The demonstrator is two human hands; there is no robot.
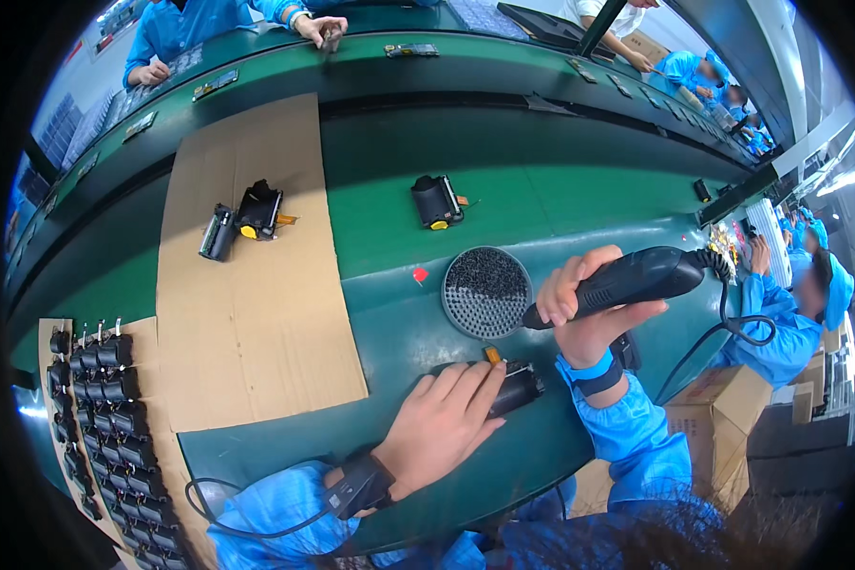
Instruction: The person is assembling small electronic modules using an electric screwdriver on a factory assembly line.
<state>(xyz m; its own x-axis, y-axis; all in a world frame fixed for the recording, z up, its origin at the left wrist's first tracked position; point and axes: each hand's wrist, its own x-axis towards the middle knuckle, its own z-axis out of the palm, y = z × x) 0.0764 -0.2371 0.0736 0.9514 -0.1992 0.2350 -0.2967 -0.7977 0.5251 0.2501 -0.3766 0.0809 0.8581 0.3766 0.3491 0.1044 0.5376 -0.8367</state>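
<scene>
My right hand (579, 294) is wrapped round a black electric screwdriver (648, 277) with a coiled cord. The tool lies nearly level, its tip beside the right rim of a round grey dish (456, 313). Small black screws (486, 274) fill part of that dish, over its dimpled base. On the near table, my left hand (442, 426) presses a black plastic housing (516, 389) with its fingers. An orange ribbon tab (492, 355) sticks out at the housing's far end; the palm side of the grip is hidden.
Cardboard (256, 323) covers the left, bearing two black assemblies (259, 211). Rows of black parts (114, 427) stand at far left. Another assembly (437, 201) sits beyond the dish, near a red scrap (420, 275). Co-workers sit across a conveyor (351, 71) and at right (779, 328).
</scene>
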